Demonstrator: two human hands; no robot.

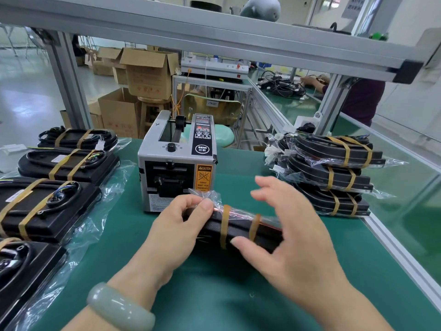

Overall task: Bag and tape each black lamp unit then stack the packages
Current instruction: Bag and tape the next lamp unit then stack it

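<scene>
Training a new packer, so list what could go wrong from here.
1. The left hand pinches the bag flap on the lamp; if it slips before taping, the fold may open.
2. The dispenser carries a finger caution label; reaching for tape could risk fingers.
3. The stack sits near the table edge; another package might slide off.

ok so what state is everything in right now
black lamp unit in clear plastic bag: held, bag end folded
left hand: pinches the bag fold
right hand: open, blurred
grey tape dispenser: upright
bagged packages at right: stacked
black banded units at left: lying flat
</scene>
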